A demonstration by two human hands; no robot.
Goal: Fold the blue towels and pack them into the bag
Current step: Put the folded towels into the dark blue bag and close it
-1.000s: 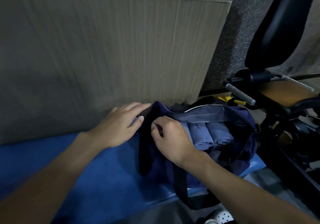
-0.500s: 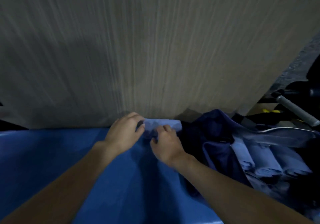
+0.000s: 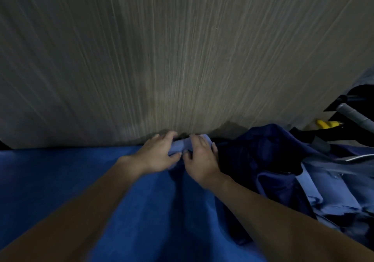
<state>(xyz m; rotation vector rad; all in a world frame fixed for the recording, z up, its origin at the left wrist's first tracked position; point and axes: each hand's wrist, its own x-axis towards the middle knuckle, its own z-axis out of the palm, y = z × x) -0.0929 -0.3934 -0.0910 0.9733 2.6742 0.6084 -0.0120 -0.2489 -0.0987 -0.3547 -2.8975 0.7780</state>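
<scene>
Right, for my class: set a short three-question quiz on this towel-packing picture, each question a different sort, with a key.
1. True or false: the left hand and the right hand both grip the light blue towel.
2. Multiple choice: the dark blue bag lies A) left of the hands, B) right of the hands, C) between the forearms.
3. Short answer: what colour is the surface under the forearms?
Key: 1 true; 2 B; 3 blue.
</scene>
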